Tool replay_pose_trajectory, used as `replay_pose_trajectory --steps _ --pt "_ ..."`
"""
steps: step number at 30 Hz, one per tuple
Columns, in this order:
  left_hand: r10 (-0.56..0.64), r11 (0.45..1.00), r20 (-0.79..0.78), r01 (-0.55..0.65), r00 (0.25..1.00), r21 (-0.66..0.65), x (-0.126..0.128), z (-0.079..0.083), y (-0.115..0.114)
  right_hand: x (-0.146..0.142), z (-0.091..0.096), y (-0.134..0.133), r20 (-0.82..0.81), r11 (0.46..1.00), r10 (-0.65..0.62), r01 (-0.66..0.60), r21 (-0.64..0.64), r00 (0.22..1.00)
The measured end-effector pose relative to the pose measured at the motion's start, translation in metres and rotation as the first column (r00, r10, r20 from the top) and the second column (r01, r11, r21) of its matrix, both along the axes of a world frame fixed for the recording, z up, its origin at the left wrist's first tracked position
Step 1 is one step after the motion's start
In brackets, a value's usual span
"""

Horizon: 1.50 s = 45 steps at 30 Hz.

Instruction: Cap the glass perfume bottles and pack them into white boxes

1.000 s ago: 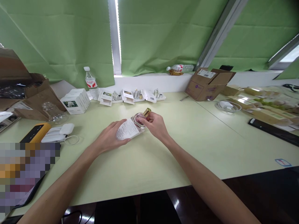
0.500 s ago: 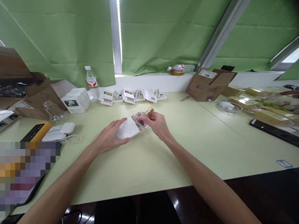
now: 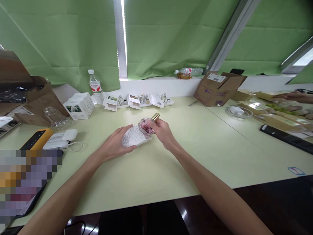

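My left hand [image 3: 116,143] is wrapped around a small white carton [image 3: 133,136] with printed text on its upper face. The carton lies tilted just above or on the table; I cannot tell which. My right hand [image 3: 165,132] grips a round, clear glass perfume bottle [image 3: 146,126] with pink flowers showing inside. Its gold cap [image 3: 156,116] points up and to the right. The bottle overlaps the carton's right end, and its lower edge lies in front of the carton.
Open white boxes [image 3: 111,103] with small bottles stand along the back, beside stacked white cartons [image 3: 79,106] and a water bottle [image 3: 95,87]. A cardboard box [image 3: 215,89] sits back right. A black phone-like object [image 3: 286,138] lies right. Another person's hand [image 3: 297,97] reaches over packages.
My right hand and the bottle have shifted slightly left, and more of the bottle's face shows over the carton. At far right the other person's hand has come further into view.
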<state>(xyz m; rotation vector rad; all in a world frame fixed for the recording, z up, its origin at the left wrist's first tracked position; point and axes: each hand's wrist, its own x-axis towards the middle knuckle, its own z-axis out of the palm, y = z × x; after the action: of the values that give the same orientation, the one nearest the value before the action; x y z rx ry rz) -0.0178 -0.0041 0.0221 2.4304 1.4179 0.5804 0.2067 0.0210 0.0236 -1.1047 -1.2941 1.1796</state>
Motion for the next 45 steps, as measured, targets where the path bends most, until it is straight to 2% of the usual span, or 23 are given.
replay_pose_trajectory --steps 5,11,16,24,30,36,45 --pt "-0.010 0.999 0.017 0.010 1.000 0.031 0.000 -0.001 0.000 0.006 0.001 0.002 -0.019 0.999 -0.037 0.037 -0.007 0.999" --pt "-0.031 0.998 0.023 0.030 0.999 0.058 0.001 0.000 -0.001 0.008 0.007 0.000 -0.108 0.997 -0.025 0.017 -0.081 0.994" --pt "-0.033 0.997 0.014 0.032 0.999 0.072 0.002 0.001 -0.001 0.008 0.007 0.000 -0.184 0.995 0.016 -0.034 -0.093 0.983" --pt "-0.034 0.995 -0.001 0.034 0.999 0.098 0.004 0.000 -0.001 0.010 0.008 0.001 -0.182 0.994 0.010 -0.030 -0.104 0.983" --pt "-0.033 0.989 0.004 0.032 0.999 0.147 0.003 0.001 -0.001 0.011 0.011 -0.002 -0.207 0.983 0.116 -0.142 -0.116 0.971" --pt "-0.014 0.984 0.013 0.012 1.000 0.179 0.002 -0.002 0.001 0.006 0.012 -0.006 -0.248 0.942 0.251 -0.295 -0.161 0.936" --pt "0.087 0.984 0.026 -0.090 0.996 0.155 0.002 -0.002 0.002 0.003 0.022 -0.012 -0.250 0.946 0.311 -0.324 -0.011 0.917"
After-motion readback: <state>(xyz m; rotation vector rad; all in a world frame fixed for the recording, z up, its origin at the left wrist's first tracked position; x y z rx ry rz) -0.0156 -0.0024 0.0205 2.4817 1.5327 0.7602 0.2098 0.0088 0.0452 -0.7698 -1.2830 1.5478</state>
